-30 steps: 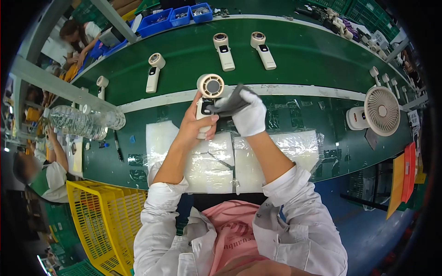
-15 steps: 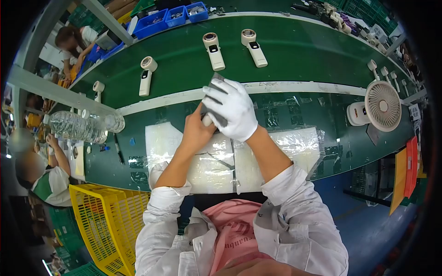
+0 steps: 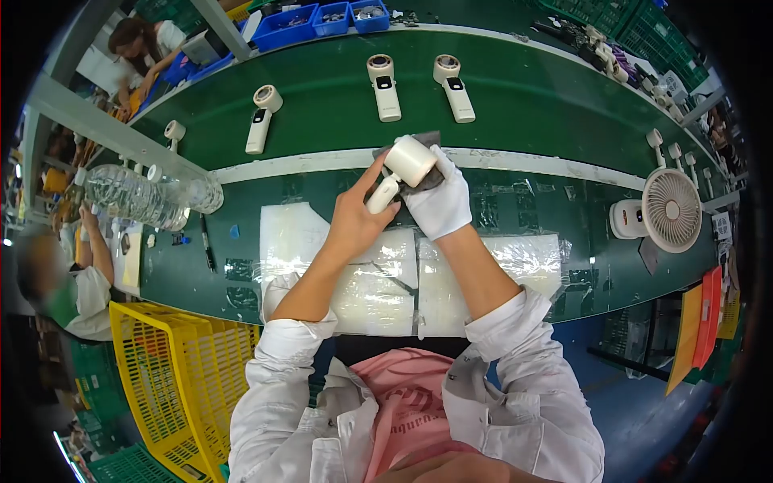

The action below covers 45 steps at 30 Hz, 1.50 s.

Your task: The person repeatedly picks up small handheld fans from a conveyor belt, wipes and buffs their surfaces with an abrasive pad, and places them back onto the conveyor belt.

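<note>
Between my hands is a cream handheld fan (image 3: 411,162), its round head tilted up and its short handle pointing toward me. My bare left hand (image 3: 357,216) is wrapped around the handle, thumb and fingers on either side. A dark grey cloth (image 3: 427,140) lies behind and beside the fan head. My right hand (image 3: 445,203), in a white glove, holds that cloth against the head; most of its fingers are hidden behind the fan. Below both hands, foam sheets (image 3: 372,298) under clear film cover the bench.
More handheld fans (image 3: 385,97) lie on the green belt (image 3: 322,105) beyond a pale rail. A larger round fan (image 3: 671,209) stands at the right, plastic bottles (image 3: 133,208) and a pen (image 3: 207,245) at the left. A yellow crate (image 3: 173,386) sits below. Co-workers are at the left.
The fan has been turned so its head now shows. My gloved right hand has moved from over the fan to its right side with the cloth. The belt fans have shifted slightly in view.
</note>
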Each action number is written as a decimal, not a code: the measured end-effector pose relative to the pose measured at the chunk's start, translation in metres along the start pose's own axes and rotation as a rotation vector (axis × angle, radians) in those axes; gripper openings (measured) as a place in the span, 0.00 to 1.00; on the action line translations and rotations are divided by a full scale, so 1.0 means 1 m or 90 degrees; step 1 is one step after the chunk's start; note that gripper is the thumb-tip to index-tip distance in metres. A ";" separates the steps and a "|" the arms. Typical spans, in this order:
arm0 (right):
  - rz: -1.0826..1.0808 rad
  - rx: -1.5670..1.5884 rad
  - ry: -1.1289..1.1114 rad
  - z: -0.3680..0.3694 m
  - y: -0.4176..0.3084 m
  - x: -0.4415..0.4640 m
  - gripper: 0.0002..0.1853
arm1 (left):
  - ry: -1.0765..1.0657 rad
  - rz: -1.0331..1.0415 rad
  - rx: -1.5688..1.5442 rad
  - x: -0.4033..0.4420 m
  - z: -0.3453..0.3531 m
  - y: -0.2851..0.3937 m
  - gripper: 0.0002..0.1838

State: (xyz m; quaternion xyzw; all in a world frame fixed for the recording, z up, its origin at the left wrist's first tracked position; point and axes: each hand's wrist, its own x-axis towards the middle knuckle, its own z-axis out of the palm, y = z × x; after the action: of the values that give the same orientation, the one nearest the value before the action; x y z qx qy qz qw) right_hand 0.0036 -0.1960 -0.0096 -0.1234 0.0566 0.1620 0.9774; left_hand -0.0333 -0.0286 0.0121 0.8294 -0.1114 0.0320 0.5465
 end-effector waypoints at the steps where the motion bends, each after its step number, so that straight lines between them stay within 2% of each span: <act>1: -0.091 -0.261 -0.007 -0.004 0.004 -0.002 0.18 | 0.000 -0.036 -0.039 0.001 0.000 0.000 0.47; 3: -0.271 -0.784 -0.022 -0.011 0.013 -0.006 0.17 | 0.011 -0.087 -0.098 0.002 0.000 0.001 0.47; 6: -0.236 -0.227 0.145 -0.017 0.019 0.006 0.19 | 0.043 -0.123 -0.143 0.003 -0.002 0.006 0.49; 7: -0.308 -0.249 0.185 0.002 0.016 -0.001 0.21 | 0.049 -0.128 -0.154 0.003 -0.002 0.004 0.49; 8: -0.358 -0.383 0.150 0.007 0.012 -0.007 0.23 | 0.054 -0.134 -0.165 0.002 -0.001 0.002 0.49; 10: -0.611 -0.833 -0.006 0.022 0.006 -0.017 0.20 | 0.031 -0.128 -0.129 0.001 -0.001 -0.001 0.48; 11: -0.849 -1.171 -0.175 0.023 -0.010 -0.010 0.19 | 0.027 -0.105 -0.092 0.001 0.000 -0.004 0.48; 12: -0.793 -1.285 -0.237 0.032 -0.009 -0.013 0.22 | 0.023 -0.100 -0.080 0.001 0.001 -0.008 0.48; 14: -0.685 -1.370 -0.249 0.038 0.001 -0.009 0.22 | 0.014 -0.090 -0.058 0.001 0.001 -0.014 0.48; 18: -0.737 -1.309 -0.242 0.031 0.000 -0.003 0.18 | 0.028 -0.094 -0.120 -0.003 -0.003 0.003 0.45; 20: -0.717 -1.274 -0.236 0.029 -0.002 -0.006 0.17 | 0.024 -0.092 -0.145 -0.003 -0.004 0.004 0.45; 24: -0.691 -1.211 -0.237 0.023 -0.003 -0.007 0.17 | -0.004 -0.169 -0.234 -0.003 -0.012 0.017 0.45; 27: -0.708 -1.200 -0.226 0.021 -0.002 -0.008 0.16 | 0.007 -0.147 -0.318 -0.001 -0.013 0.012 0.45; 31: -0.729 -1.141 -0.166 0.019 0.001 -0.010 0.13 | 0.019 -0.168 -0.503 0.000 -0.011 0.015 0.37; 34: -0.682 -1.003 -0.027 0.017 0.008 -0.011 0.11 | 0.011 -0.187 -0.673 0.002 -0.013 0.013 0.31; 36: -0.639 -0.906 0.037 0.011 0.007 -0.007 0.14 | 0.005 -0.190 -0.786 0.004 -0.020 0.007 0.30; 37: -0.626 -0.863 0.068 0.010 0.006 -0.005 0.15 | -0.021 -0.235 -0.862 0.004 -0.025 0.012 0.33; 40: -0.562 -0.775 0.124 0.011 0.004 -0.004 0.19 | -0.276 -0.164 -1.193 0.003 -0.033 -0.006 0.38; 41: -0.530 -0.728 0.128 0.011 0.004 -0.003 0.19 | -0.275 -0.156 -1.191 0.001 -0.032 -0.011 0.43; 45: -0.463 -0.650 0.181 0.010 0.005 -0.007 0.18 | -0.388 -0.108 -1.183 0.000 -0.030 -0.013 0.45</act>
State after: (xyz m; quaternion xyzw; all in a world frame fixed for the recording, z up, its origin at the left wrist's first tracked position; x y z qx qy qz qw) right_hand -0.0038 -0.1907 0.0001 -0.6044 0.0557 -0.1909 0.7714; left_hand -0.0284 0.0039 0.0123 0.0475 -0.1685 -0.3236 0.9299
